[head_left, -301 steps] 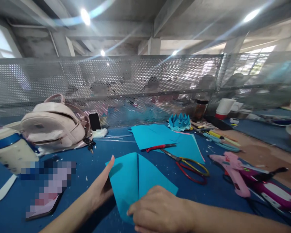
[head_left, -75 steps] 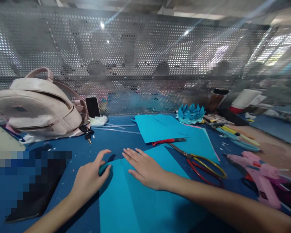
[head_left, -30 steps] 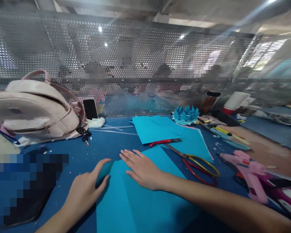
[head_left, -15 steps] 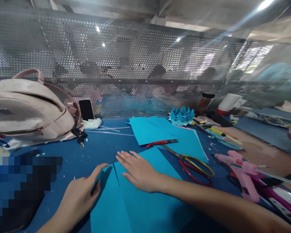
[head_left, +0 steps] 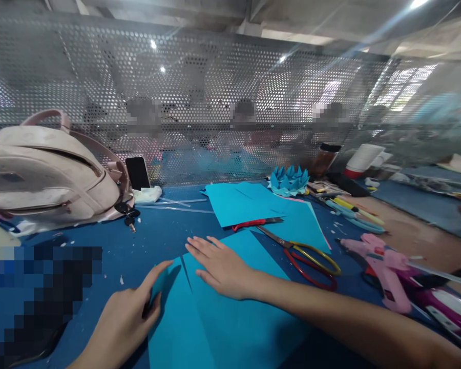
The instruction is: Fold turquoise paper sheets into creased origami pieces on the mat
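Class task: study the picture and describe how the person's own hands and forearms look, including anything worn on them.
Both the left hand and the right hand are bare: no gloves, rings, watch or bracelet show. The forearms are uncovered as far as the picture's edge, so no sleeves are in view. The fingers are slender, with short, plain nails.

Two bare forearms, left hand [head_left: 125, 320] and right hand [head_left: 223, 266], no sleeves.

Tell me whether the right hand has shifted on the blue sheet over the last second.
No. The right hand stays flat on the blue sheet, its fingertips still just left of the scissors.
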`<act>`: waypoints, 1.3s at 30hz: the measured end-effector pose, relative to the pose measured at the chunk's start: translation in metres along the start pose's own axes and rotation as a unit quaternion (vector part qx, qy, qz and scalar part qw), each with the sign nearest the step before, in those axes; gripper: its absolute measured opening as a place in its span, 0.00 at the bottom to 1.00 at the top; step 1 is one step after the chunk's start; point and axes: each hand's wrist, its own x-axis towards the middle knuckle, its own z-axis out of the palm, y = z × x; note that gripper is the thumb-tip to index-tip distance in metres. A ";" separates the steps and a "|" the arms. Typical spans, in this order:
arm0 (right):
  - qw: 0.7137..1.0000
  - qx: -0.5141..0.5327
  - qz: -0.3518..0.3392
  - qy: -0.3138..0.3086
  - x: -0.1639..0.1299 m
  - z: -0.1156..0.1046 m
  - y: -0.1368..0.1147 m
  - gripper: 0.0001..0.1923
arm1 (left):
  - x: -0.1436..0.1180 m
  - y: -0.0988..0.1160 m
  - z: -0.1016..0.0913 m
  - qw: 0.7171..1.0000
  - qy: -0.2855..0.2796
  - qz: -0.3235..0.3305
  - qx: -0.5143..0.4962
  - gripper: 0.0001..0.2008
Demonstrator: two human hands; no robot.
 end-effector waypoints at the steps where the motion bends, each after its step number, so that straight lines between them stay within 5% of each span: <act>1: 1.000 0.000 0.001 0.000 0.000 0.000 0.000 0.31 | 0.000 -0.001 0.001 1.000 0.000 0.006 0.005 0.28; 13: 1.000 0.013 0.003 -0.008 0.000 -0.001 0.000 0.31 | -0.007 0.009 -0.002 0.999 0.028 0.036 -0.022 0.26; 23: 1.000 0.005 0.005 -0.006 0.001 0.000 0.001 0.30 | -0.016 0.006 0.007 0.996 -0.009 0.085 -0.022 0.29; 32: 1.000 0.007 0.000 -0.002 0.001 -0.001 0.000 0.31 | -0.026 0.021 -0.006 0.993 0.016 0.108 -0.049 0.28; 39: 1.000 0.011 0.004 -0.001 0.001 -0.001 0.000 0.30 | -0.027 0.017 0.004 0.990 -0.037 0.136 0.002 0.29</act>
